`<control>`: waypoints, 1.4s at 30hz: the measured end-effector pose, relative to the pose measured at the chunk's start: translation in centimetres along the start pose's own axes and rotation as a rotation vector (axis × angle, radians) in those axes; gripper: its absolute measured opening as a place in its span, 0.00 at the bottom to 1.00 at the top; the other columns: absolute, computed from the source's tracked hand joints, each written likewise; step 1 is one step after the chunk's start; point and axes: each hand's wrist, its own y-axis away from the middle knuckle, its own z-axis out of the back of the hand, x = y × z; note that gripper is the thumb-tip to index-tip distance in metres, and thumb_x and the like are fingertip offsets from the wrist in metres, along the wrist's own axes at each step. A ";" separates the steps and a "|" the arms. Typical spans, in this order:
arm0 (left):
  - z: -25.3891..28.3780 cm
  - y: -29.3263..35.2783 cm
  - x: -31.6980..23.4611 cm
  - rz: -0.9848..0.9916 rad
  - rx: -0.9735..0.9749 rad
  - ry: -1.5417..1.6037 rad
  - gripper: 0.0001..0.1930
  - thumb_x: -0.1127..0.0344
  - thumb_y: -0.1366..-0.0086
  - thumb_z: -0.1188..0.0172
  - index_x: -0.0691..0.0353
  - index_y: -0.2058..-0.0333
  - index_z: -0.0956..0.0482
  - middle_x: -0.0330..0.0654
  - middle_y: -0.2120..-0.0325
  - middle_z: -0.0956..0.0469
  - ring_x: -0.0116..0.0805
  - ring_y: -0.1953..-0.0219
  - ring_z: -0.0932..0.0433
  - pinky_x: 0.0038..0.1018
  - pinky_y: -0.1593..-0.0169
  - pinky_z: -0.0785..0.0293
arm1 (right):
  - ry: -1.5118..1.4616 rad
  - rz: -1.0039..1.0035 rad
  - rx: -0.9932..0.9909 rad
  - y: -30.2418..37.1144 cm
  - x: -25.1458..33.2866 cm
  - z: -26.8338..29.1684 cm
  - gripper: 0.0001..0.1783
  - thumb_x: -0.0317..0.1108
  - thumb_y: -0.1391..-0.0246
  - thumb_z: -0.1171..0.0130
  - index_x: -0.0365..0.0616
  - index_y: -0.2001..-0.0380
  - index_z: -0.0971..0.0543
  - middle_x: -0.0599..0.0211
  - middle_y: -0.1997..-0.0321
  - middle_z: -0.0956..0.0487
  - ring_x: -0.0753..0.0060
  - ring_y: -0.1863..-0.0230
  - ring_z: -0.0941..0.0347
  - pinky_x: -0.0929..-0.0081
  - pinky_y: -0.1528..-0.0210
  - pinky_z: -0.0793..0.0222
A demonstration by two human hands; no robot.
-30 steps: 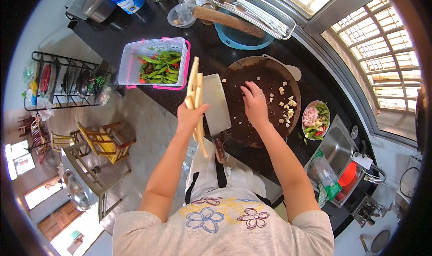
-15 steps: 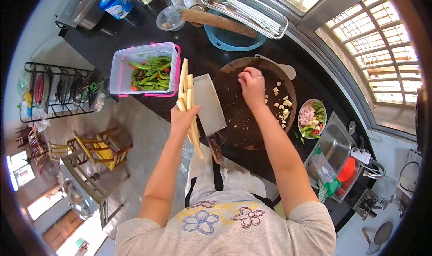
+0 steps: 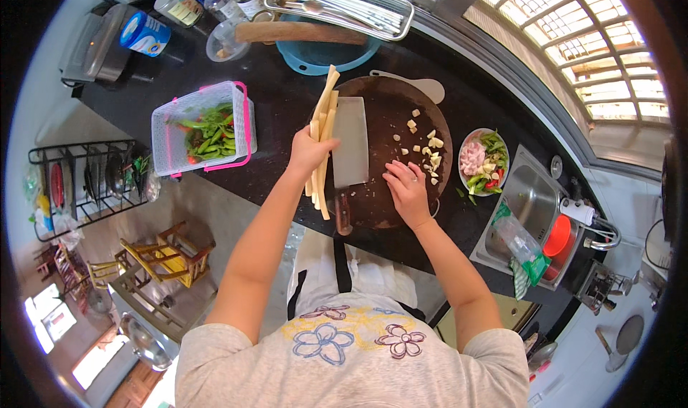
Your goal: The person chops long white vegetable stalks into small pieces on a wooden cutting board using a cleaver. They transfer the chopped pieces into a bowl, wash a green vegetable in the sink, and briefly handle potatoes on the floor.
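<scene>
My left hand (image 3: 313,152) is closed round a bunch of long, pale yellow stalks (image 3: 325,125), held upright over the left edge of a round dark chopping board (image 3: 387,103). A cleaver (image 3: 352,143) lies flat on the board just right of the stalks, its wooden handle toward me. My right hand (image 3: 408,191) is over the near right part of the board, fingers apart and holding nothing visible. Beyond its fingertips, chopped pale pieces (image 3: 433,144) are scattered on the board.
Left stands a clear basket (image 3: 165,139) of green and red peppers. A plate (image 3: 467,143) of pink meat and cut vegetables sits right of the board, by the sink (image 3: 534,166). Behind are a blue basin (image 3: 308,69), a wooden rolling pin (image 3: 301,32) and a wire rack of chopsticks (image 3: 344,10).
My right hand has come back toward me from the board's middle, its fingers spreading out. The stalks in my left hand now stand closer against the cleaver. The whole view has shifted.
</scene>
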 end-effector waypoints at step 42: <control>-6.3 1.8 -3.2 -1.000 -0.203 -0.844 0.33 0.62 0.46 0.32 0.55 0.42 0.33 0.47 0.47 0.30 0.50 0.46 0.31 0.42 0.42 0.38 | -0.272 -0.519 -0.087 -1.3 0.0 -1.3 0.13 0.22 0.56 0.36 0.42 0.65 0.22 0.63 0.63 0.28 0.61 0.65 0.26 0.68 0.63 0.27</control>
